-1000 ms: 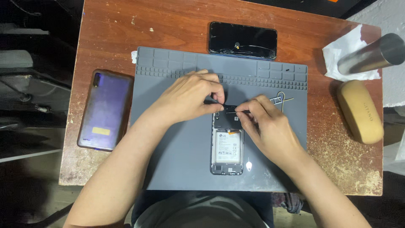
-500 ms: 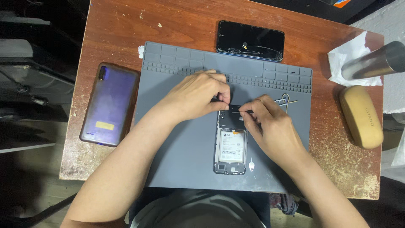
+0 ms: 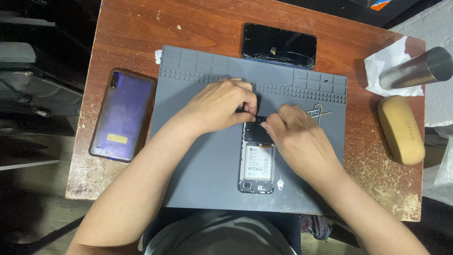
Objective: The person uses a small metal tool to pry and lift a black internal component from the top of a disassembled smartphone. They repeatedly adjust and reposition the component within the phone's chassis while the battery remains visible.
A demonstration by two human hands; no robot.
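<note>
Here, 2 hands on 1 opened phone (image 3: 257, 163), 1 mat (image 3: 203, 174)

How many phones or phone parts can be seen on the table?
3. An opened phone lies on the grey mat under both hands. A purple back cover lies left of the mat. A black screen panel lies beyond the mat's far edge. Smaller parts may be hidden.

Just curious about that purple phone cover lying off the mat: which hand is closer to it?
The left hand. It sits on the opened phone's top end, on the side toward the purple cover; the right hand is beyond the phone, farther off.
</note>
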